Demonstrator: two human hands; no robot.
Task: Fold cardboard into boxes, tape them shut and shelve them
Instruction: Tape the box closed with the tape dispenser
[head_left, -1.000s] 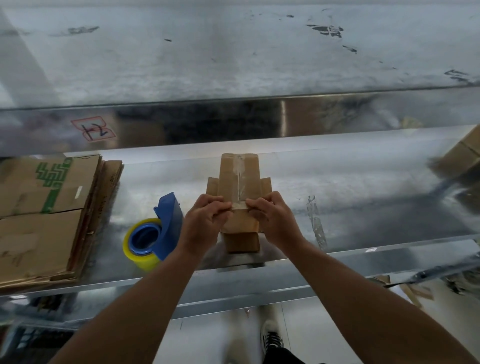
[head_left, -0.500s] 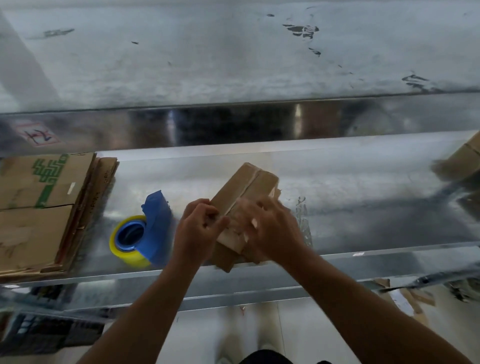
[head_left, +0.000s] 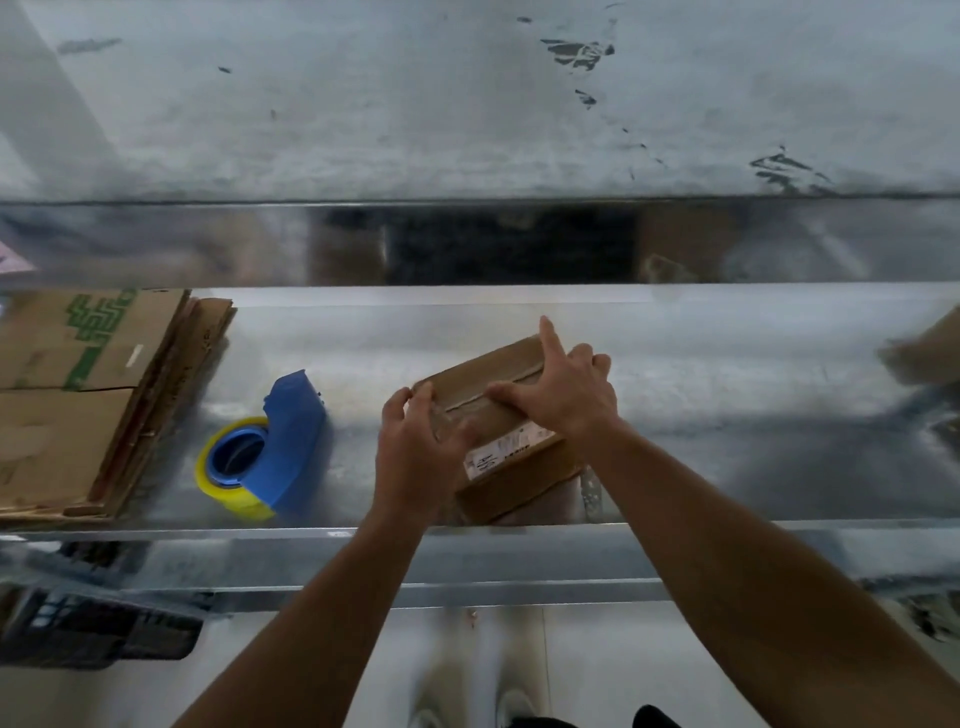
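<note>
Small cardboard box (head_left: 511, 467) sits askew on metal shelf (head_left: 727, 441), near front edge. Left hand (head_left: 415, 452) curls round its left end. Right hand (head_left: 561, 395) on top: thumb on taped seam, fingers hooked over far edge, index sticking up. Tape dispenser (head_left: 291, 441) just left, flattened cardboard stack (head_left: 78, 389) beyond.

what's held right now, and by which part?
The small cardboard box, by both hands: left hand grips its left end, right hand holds across the top, fingers hooked over the far edge.
</note>
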